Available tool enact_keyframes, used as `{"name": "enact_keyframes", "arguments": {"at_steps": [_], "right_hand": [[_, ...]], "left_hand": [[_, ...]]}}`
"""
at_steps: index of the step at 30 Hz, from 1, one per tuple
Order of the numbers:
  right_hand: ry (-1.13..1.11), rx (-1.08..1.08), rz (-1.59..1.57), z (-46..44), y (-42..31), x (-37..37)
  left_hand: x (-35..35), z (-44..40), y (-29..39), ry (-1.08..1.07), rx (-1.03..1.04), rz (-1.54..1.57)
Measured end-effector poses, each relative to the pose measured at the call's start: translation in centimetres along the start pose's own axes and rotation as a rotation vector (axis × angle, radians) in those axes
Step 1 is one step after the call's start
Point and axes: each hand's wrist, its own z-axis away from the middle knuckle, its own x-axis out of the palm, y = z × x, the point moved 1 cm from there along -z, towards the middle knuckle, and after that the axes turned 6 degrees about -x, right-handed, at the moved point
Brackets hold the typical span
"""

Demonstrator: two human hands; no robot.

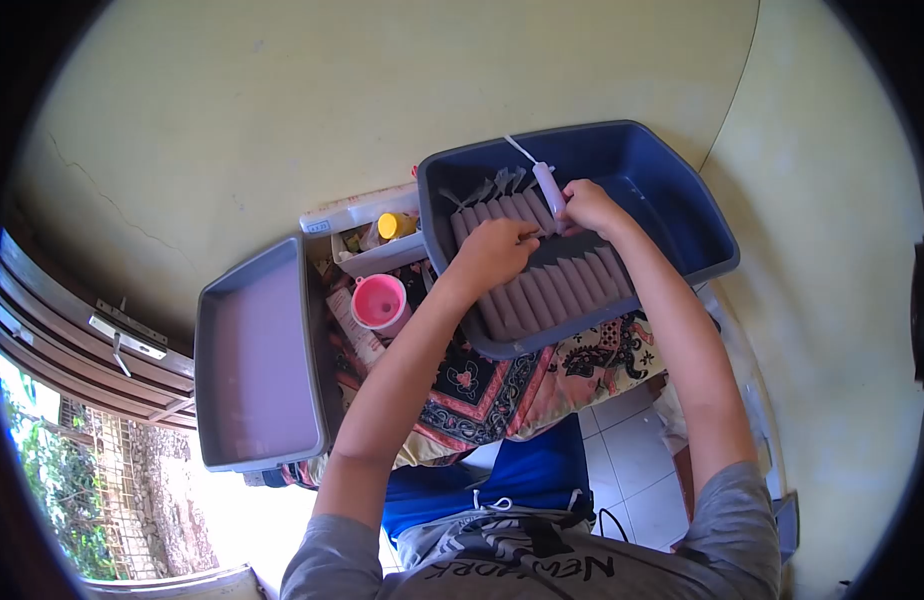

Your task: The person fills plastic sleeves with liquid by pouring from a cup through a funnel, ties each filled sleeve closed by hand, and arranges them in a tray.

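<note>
Tube (549, 190) pinched in right hand (590, 208), near far edge of tub (672, 180); left hand (494, 256) at far row (484, 211), grip unclear. Likely mid-handling; next move calls for gentle grip.

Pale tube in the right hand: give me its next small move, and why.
I'd probably lower the pale tube, held in the right hand, beside the upper row, at its right end. That row's tubes lie side by side, tails toward the far wall, and bare floor shows to their right in the bin.
</note>
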Motion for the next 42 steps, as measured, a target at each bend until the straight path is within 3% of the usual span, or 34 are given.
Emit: {"name": "enact_keyframes", "arguments": {"at_steps": [2, 5, 9, 12, 14, 16, 18, 21, 25, 27, 30, 33, 42], "right_hand": [[-0.046, 0.091, 0.153, -1.5, 0.5, 0.0], [-0.080, 0.214, 0.329, -4.2, 3.4, -2.1], [-0.084, 0.274, 0.310, -4.6, 5.1, -1.8], [-0.186, 0.269, 0.431, -4.4, 6.0, -1.1], [-0.154, 0.269, 0.383, -4.9, 6.8, -0.6], [-0.122, 0.271, 0.335, -5.3, 7.8, -0.4], [-0.222, 0.107, 0.680, -5.7, 8.3, -0.7], [-0.126, 0.068, 0.734, -5.5, 8.3, -0.5], [-0.142, 0.196, 0.633, -6.3, 8.6, -0.5], [-0.160, 0.133, 0.762, -6.6, 9.2, -0.2], [-0.142, 0.007, 0.711, -5.8, 8.7, -0.3], [-0.140, 0.083, 0.569, -4.9, 7.7, -0.3], [-0.211, 0.019, 0.655, -4.5, 6.9, -0.2]], "left_hand": [[0.1, -1.9, -1.1, -0.142, 0.090, -0.140], [0.9, -5.8, 1.4, -0.286, 0.044, -0.251], [2.5, -8.8, -0.3, -0.406, -0.028, -0.432], [5.7, -10.5, -3.5, -0.423, 0.102, -0.429], [5.8, -9.6, -3.9, -0.537, -0.001, -0.539], [5.6, -9.3, -3.5, -0.532, -0.003, -0.548], [5.8, -9.3, -3.2, -0.530, 0.003, -0.556], [6.1, -9.3, -3.0, -0.591, 0.005, -0.577], [6.5, -9.0, -3.7, -0.512, 0.043, -0.585], [6.6, -9.2, -4.0, -0.462, 0.071, -0.577], [6.3, -9.3, -3.6, -0.499, 0.044, -0.544], [6.0, -9.2, -3.0, -0.581, -0.011, -0.562], [5.9, -9.2, -3.2, -0.585, -0.015, -0.595]]}}
